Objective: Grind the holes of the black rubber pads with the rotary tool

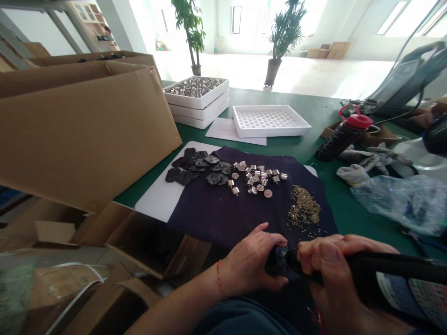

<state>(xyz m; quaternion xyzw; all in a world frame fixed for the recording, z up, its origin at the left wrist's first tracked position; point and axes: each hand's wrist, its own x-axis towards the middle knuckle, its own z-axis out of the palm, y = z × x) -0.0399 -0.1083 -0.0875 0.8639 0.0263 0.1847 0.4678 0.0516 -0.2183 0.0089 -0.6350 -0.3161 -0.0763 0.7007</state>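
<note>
My left hand [252, 258], with a red string at the wrist, grips a small dark plate [282, 261] near the table's front edge. My right hand [337, 267] is wrapped round a black power screwdriver [394, 279], its tip pointing left at the plate. Fingers partly cover where they meet. Beyond my hands, a dark cloth [216, 211] bears a pile of black plates [211, 159], a group of silver cylindrical parts [260, 174] and a heap of small brass-coloured screws [303, 207].
A big cardboard box [84, 125] stands at the left. Behind the cloth are stacked white trays [206, 114] of metal parts and a white grid tray [272, 118]. A red-capped bottle [344, 135], gloves [377, 160], a plastic bag [401, 200] and pliers [417, 239] lie at the right.
</note>
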